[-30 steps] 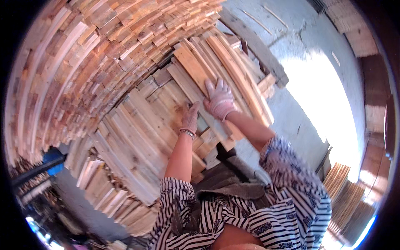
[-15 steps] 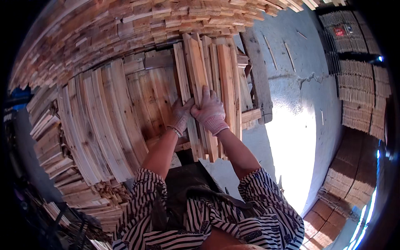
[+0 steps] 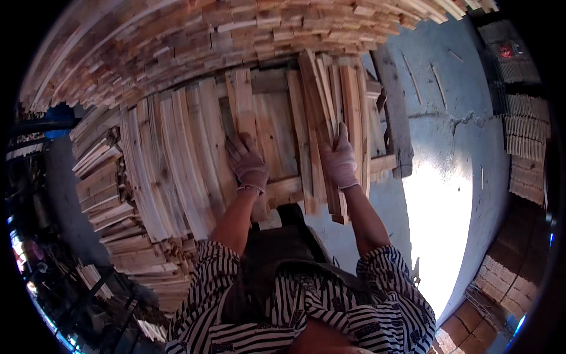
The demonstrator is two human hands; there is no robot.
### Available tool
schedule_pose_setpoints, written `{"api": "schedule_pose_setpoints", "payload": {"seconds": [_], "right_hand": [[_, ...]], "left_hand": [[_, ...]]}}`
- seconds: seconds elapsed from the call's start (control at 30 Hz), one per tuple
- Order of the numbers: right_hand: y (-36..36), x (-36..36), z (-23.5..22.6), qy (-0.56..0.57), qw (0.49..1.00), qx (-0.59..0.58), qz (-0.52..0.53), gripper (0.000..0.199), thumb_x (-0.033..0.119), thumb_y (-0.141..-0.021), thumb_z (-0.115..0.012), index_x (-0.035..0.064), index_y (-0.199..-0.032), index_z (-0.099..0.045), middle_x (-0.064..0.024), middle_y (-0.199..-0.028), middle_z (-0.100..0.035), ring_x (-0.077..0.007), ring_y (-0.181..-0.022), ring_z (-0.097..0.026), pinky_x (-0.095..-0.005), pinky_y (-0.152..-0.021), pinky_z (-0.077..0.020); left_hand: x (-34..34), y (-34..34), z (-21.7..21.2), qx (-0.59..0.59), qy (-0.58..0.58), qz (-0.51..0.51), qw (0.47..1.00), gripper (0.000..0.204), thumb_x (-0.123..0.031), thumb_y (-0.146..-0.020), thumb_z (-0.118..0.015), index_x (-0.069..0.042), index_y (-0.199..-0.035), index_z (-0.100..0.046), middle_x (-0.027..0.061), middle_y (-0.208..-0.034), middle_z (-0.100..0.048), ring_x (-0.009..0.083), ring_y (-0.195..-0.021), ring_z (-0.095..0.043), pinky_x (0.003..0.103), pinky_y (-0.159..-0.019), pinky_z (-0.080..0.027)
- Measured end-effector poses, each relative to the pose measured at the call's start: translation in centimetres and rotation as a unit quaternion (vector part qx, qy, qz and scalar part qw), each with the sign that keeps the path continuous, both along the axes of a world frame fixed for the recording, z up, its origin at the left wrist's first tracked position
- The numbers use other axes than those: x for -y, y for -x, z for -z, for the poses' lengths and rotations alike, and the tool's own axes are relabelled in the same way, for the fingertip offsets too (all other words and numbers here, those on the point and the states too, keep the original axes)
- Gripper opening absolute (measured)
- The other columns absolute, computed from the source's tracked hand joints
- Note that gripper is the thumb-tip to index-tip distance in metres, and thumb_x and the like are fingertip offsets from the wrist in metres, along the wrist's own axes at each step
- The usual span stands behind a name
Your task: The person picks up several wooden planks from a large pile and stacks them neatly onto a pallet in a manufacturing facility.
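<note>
My left hand (image 3: 249, 165), in a pale work glove, lies across a wooden board (image 3: 240, 97), its fingers bent over the board's left side. This board lies lengthwise away from me, right of a row of similar boards (image 3: 177, 153). Farther right my right hand (image 3: 341, 162), gloved too, grips the side of a long wooden plank (image 3: 315, 100). Its index finger points away from me along the wood; some of its other fingers are hidden. Several narrow planks (image 3: 351, 94) lie beside that plank. Between my hands a lower layer of boards (image 3: 271, 127) shows.
A high stack of cut timber (image 3: 206, 35) stands along the far side. Shorter wood pieces (image 3: 109, 194) are piled at left. A wooden beam (image 3: 395, 112) borders the right end, beside concrete floor (image 3: 439, 135) with loose sticks. Bundled stacks (image 3: 527, 124) stand at far right.
My hands, close together over the planks before, are now apart. My left hand has moved left with a board, onto the lower layer. My view has shifted a little left.
</note>
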State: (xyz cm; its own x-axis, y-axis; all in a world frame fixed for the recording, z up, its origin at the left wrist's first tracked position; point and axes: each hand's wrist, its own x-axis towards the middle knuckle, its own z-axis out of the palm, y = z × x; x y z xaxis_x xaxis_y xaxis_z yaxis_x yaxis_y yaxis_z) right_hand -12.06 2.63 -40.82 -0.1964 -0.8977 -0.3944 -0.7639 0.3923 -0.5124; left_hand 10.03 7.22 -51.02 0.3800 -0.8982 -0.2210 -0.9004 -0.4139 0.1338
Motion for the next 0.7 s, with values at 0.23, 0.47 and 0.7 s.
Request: {"api": "schedule_pose_setpoints", "payload": {"seconds": [0.23,0.47,0.7], "right_hand": [[-7.0,-2.2,6.1,-0.016,0.906,0.423,0.016,0.078,0.022,-0.096,-0.066,-0.0003,-0.157,-0.022,-0.0197,-0.151,-0.044,-0.0256,-0.138,-0.044,-0.0319,-0.114,-0.0341],[-14.1,-2.0,12.5,-0.052,0.948,0.293,-0.115,0.089,0.042,-0.096,-0.061,0.0029,-0.16,-0.013,-0.025,-0.156,-0.037,-0.0326,-0.144,-0.038,-0.0326,-0.114,-0.0323],[-12.5,-0.5,9.3,-0.136,0.935,0.288,-0.153,0.098,0.053,-0.093,-0.061,0.0045,-0.16,-0.009,-0.0295,-0.156,-0.033,-0.0362,-0.144,-0.037,-0.0373,-0.118,-0.0293]], "left_hand": [[-1.8,-4.9,-3.8,-0.123,0.039,0.027,0.991,0.101,-0.046,-0.081,-0.071,-0.004,-0.155,-0.017,0.0254,-0.159,-0.016,0.0461,-0.148,-0.013,0.056,-0.119,-0.017],[-3.6,-10.6,-0.1,-0.022,-0.035,0.124,0.991,0.09,-0.052,-0.093,-0.052,0.0,-0.156,-0.014,0.028,-0.162,-0.009,0.0444,-0.151,-0.006,0.055,-0.121,-0.007],[-2.5,-12.4,0.5,-0.056,-0.094,0.18,0.977,0.101,-0.061,-0.092,-0.049,0.006,-0.155,-0.008,0.0333,-0.161,-0.006,0.049,-0.15,0.001,0.06,-0.119,-0.006]]}}
